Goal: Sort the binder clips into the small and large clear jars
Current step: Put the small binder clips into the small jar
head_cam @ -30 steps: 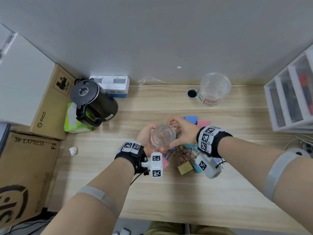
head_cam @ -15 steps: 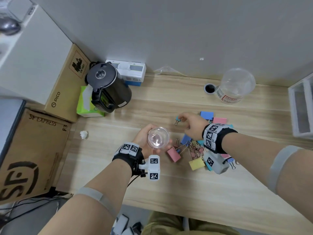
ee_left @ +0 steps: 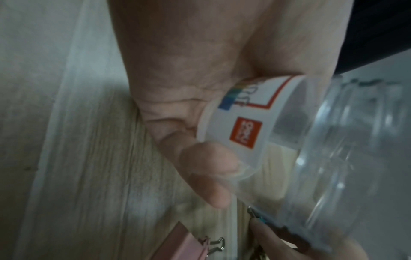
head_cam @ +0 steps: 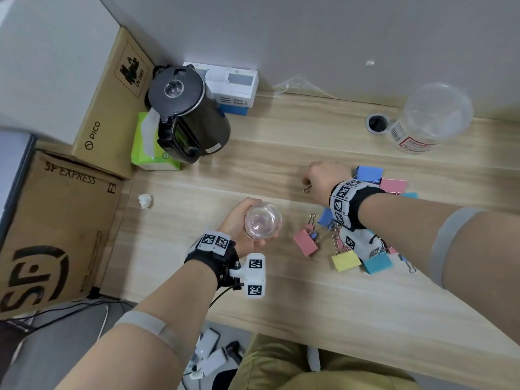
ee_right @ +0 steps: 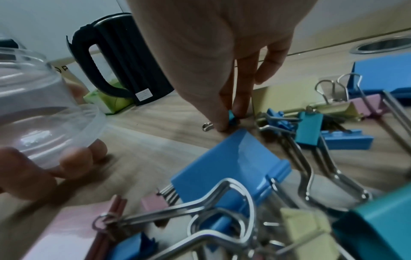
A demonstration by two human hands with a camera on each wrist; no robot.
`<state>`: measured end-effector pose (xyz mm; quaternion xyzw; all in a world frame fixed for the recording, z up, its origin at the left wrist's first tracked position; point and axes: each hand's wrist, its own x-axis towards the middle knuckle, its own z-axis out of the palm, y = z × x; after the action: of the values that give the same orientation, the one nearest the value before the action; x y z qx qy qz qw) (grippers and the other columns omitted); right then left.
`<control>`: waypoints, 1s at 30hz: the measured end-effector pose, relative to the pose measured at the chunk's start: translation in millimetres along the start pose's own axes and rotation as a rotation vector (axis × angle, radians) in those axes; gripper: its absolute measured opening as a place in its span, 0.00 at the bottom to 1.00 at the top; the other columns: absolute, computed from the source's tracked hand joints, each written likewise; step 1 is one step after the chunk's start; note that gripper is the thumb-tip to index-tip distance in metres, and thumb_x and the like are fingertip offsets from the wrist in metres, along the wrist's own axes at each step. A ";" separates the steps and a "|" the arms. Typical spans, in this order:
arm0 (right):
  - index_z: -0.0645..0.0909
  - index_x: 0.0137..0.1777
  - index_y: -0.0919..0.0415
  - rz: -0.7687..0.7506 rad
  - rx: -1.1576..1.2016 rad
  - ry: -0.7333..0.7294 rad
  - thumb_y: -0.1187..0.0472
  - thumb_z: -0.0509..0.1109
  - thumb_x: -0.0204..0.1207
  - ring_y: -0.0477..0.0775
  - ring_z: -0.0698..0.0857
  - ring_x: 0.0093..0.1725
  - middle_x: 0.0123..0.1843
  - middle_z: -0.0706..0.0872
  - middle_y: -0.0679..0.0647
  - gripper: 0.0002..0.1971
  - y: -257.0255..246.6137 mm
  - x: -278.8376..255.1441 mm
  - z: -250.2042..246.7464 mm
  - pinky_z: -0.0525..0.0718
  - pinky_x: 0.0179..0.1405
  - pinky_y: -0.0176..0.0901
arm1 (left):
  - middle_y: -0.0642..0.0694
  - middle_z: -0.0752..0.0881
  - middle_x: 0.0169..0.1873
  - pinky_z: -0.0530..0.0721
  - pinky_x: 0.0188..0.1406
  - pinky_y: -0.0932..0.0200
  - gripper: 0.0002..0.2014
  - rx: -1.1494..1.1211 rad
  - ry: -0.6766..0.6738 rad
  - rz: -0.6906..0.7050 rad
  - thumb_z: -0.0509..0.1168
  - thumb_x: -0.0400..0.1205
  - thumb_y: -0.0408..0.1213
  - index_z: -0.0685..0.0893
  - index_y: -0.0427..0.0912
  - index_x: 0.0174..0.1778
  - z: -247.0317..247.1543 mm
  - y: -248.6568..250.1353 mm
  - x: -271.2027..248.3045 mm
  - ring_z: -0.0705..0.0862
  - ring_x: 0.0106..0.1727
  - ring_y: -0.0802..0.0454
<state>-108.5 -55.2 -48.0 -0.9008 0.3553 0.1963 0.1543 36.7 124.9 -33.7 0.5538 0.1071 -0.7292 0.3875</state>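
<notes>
Right wrist view: right hand (ee_right: 213, 58) pinches small teal clip (ee_right: 231, 116) on desk (ee_right: 144, 140).

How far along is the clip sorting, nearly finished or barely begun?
Barely begun, it seems. The large jar by the wall looks empty, and the small jar in the left hand shows no clear contents. The right hand is pinching a tiny teal clip on the desk. The pile of clips is left.

Your head view looks down over the desk (head_cam: 309, 291); both wrist views sit close, sharing the small jar (head_cam: 262, 220).
</notes>
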 end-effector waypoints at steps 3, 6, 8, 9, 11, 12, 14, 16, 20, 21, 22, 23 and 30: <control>0.82 0.53 0.51 -0.015 -0.020 0.000 0.69 0.65 0.74 0.58 0.84 0.50 0.53 0.85 0.50 0.14 0.0 1.0 -0.6 0.73 0.62 0.53 | 0.37 0.89 0.49 0.74 0.18 0.64 0.16 -0.008 -0.002 -0.016 0.63 0.82 0.50 0.85 0.40 0.52 -2.0 1.0 4.3 0.89 0.33 0.42; 0.84 0.54 0.53 -0.083 0.020 0.025 0.61 0.67 0.76 0.57 0.84 0.50 0.53 0.84 0.49 0.09 -0.1 -3.0 -5.1 0.73 0.56 0.50 | 0.38 0.88 0.49 0.72 0.18 0.64 0.17 0.016 -0.010 -0.012 0.62 0.83 0.51 0.83 0.41 0.56 -0.8 3.4 4.4 0.88 0.33 0.43; 0.87 0.54 0.55 -0.143 0.149 -0.009 0.62 0.68 0.74 0.56 0.84 0.54 0.55 0.84 0.50 0.11 -2.8 -8.5 -8.0 0.79 0.50 0.45 | 0.38 0.87 0.50 0.72 0.18 0.64 0.17 0.028 -0.008 -0.009 0.63 0.82 0.51 0.84 0.42 0.55 0.5 4.1 4.6 0.88 0.33 0.43; 0.88 0.52 0.56 -0.181 0.200 -0.043 0.63 0.68 0.73 0.56 0.84 0.54 0.54 0.84 0.50 0.10 -5.1 -12.4 -9.2 0.81 0.50 0.46 | 0.38 0.86 0.51 0.73 0.18 0.64 0.17 0.033 -0.011 -0.011 0.63 0.81 0.51 0.84 0.42 0.54 1.7 3.9 4.8 0.89 0.33 0.42; 0.88 0.48 0.56 -0.222 0.233 -0.158 0.64 0.68 0.73 0.53 0.85 0.52 0.51 0.87 0.49 0.09 -9.8 -21.5 -10.1 0.84 0.52 0.47 | 0.36 0.86 0.52 0.73 0.19 0.63 0.16 0.059 -0.029 -0.008 0.63 0.81 0.51 0.86 0.42 0.51 5.5 3.4 3.7 0.89 0.34 0.42; 0.88 0.48 0.55 -0.225 0.230 -0.228 0.64 0.67 0.73 0.53 0.86 0.51 0.49 0.88 0.49 0.09 -11.7 -24.8 -9.8 0.85 0.53 0.47 | 0.35 0.87 0.52 0.73 0.19 0.63 0.16 0.081 -0.047 -0.006 0.63 0.81 0.50 0.88 0.41 0.48 7.6 3.4 2.5 0.89 0.34 0.42; 0.86 0.48 0.55 -0.226 0.214 -0.314 0.65 0.63 0.75 0.54 0.85 0.48 0.46 0.88 0.49 0.10 -13.9 -30.1 -7.9 0.86 0.53 0.49 | 0.31 0.88 0.52 0.73 0.18 0.62 0.18 0.147 -0.107 -0.012 0.61 0.82 0.49 0.90 0.39 0.44 13.6 4.2 -1.3 0.89 0.33 0.41; 0.83 0.46 0.58 -0.218 0.240 -0.320 0.67 0.59 0.78 0.55 0.83 0.46 0.41 0.85 0.49 0.10 -11.9 -34.1 -5.9 0.82 0.51 0.46 | 0.29 0.89 0.51 0.74 0.17 0.62 0.18 0.225 -0.168 -0.037 0.60 0.81 0.48 0.89 0.38 0.43 21.3 3.9 -4.7 0.89 0.33 0.40; 0.80 0.50 0.57 -0.197 0.254 -0.307 0.67 0.55 0.82 0.51 0.77 0.42 0.37 0.79 0.46 0.12 -5.0 -39.8 -9.0 0.71 0.44 0.40 | 0.28 0.89 0.52 0.75 0.18 0.62 0.20 0.357 -0.255 -0.099 0.59 0.82 0.48 0.88 0.35 0.49 32.3 -1.7 -6.0 0.89 0.35 0.40; 0.79 0.50 0.56 -0.200 0.235 -0.311 0.66 0.56 0.81 0.51 0.77 0.42 0.38 0.79 0.46 0.11 -4.1 -41.3 -11.0 0.71 0.43 0.41 | 0.26 0.88 0.54 0.75 0.19 0.62 0.21 0.393 -0.273 -0.115 0.58 0.82 0.48 0.87 0.34 0.52 34.6 -3.8 -5.7 0.90 0.36 0.40; 0.80 0.51 0.56 -0.201 0.211 -0.317 0.65 0.57 0.80 0.52 0.77 0.44 0.41 0.80 0.47 0.10 -4.0 -42.7 -13.3 0.73 0.44 0.42 | 0.24 0.87 0.59 0.75 0.20 0.62 0.22 0.429 -0.285 -0.130 0.58 0.82 0.48 0.87 0.33 0.56 35.8 -5.5 -4.5 0.90 0.37 0.40; 0.80 0.52 0.55 -0.199 0.179 -0.319 0.65 0.58 0.79 0.52 0.78 0.46 0.45 0.82 0.48 0.10 -3.6 -43.9 -14.5 0.76 0.44 0.44 | 0.23 0.85 0.64 0.75 0.20 0.62 0.25 0.462 -0.290 -0.144 0.59 0.82 0.49 0.86 0.31 0.60 37.5 -7.5 -3.1 0.89 0.38 0.40; 0.82 0.53 0.50 -0.168 0.073 -0.301 0.63 0.68 0.72 0.56 0.86 0.50 0.53 0.86 0.48 0.11 -5.3 -44.1 4.5 0.87 0.50 0.48 | 0.35 0.88 0.60 0.75 0.19 0.63 0.25 0.533 -0.234 -0.171 0.56 0.83 0.49 0.85 0.35 0.66 43.9 -11.0 -1.6 0.90 0.36 0.43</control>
<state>-135.4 -24.1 -30.7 -0.8815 0.2585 0.3024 0.2544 -2.6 107.4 -19.3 0.5371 -0.0870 -0.8205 0.1755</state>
